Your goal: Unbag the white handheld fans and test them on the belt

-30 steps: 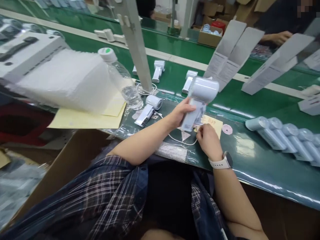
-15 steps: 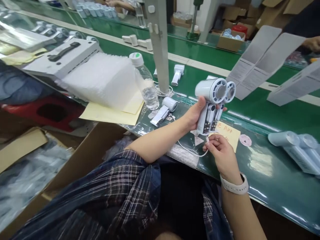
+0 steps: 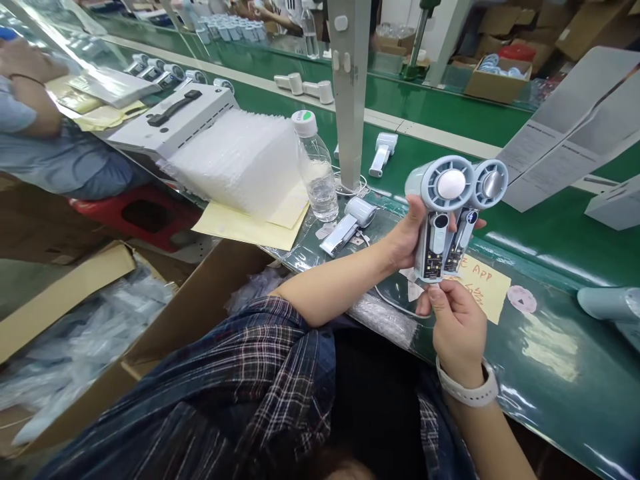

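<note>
Two light-blue handheld fans stand upright side by side in my left hand (image 3: 407, 233), whose fingers wrap round their handles. The nearer fan (image 3: 434, 213) and the farther fan (image 3: 481, 193) both face me, with circuit parts showing in their handles. Below them my right hand (image 3: 457, 323) pinches the end of a white charging cable (image 3: 395, 305) against the base of the nearer fan. Its plug is hidden by my fingers, so I cannot tell how deep it sits. Another fan (image 3: 349, 223) lies on the bench left of my forearm, with a cable beside it.
A water bottle (image 3: 320, 177) and a metal post (image 3: 347, 100) stand behind my left forearm. White foam sheets (image 3: 240, 160) are stacked to the left. White boxes (image 3: 565, 140) rise at right. A co-worker's arm (image 3: 30, 100) is at far left, above an open carton (image 3: 120, 360).
The fans are nearer to me and turned more face-on. My right hand has brought the cable end up against the nearer fan's base. The whole view has shifted.
</note>
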The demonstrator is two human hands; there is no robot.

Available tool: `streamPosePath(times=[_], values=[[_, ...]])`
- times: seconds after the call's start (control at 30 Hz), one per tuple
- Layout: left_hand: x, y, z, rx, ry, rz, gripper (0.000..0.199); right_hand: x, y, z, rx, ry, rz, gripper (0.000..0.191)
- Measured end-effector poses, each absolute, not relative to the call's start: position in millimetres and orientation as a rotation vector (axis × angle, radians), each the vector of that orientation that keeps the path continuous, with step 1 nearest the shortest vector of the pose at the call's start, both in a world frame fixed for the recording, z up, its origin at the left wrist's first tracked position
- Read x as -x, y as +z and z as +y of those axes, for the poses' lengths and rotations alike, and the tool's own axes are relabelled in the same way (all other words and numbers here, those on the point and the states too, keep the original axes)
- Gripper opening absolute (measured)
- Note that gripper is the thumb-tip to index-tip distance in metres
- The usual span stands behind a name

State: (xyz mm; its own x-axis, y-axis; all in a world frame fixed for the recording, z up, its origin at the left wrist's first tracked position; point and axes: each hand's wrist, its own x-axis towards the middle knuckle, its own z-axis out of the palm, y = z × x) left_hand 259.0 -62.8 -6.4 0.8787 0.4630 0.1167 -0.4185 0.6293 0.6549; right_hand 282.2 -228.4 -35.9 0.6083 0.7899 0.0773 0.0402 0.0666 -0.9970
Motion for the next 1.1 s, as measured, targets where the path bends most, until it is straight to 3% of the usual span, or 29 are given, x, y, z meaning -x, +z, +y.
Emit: streamPosePath(times=[0.17,0.3,0.47,0.83,1.1], values=[[-262,-14,-68,-0.805,0.59,0.036,0.09,-267,-34,-227,1.279,0.688,-0.666,0.031],[-260,-11,-70,-0.726,0.602,0.011,0.085,-275,-34,-229,1.491,0.489,-0.889,0.031],[-255,-4,-66,-0.525,0.57,-0.033,0.084,-283,-34,-231,1.441,0.349,-0.965,0.03],[-251,2,-80,-0.735,0.599,-0.027,0.095,-266,-31,-228,1.178,0.547,-0.551,0.03],[-247,3,-78,-0.781,0.582,-0.109,0.096,-276,-29,-237,1.314,0.6,-0.642,0.032]])
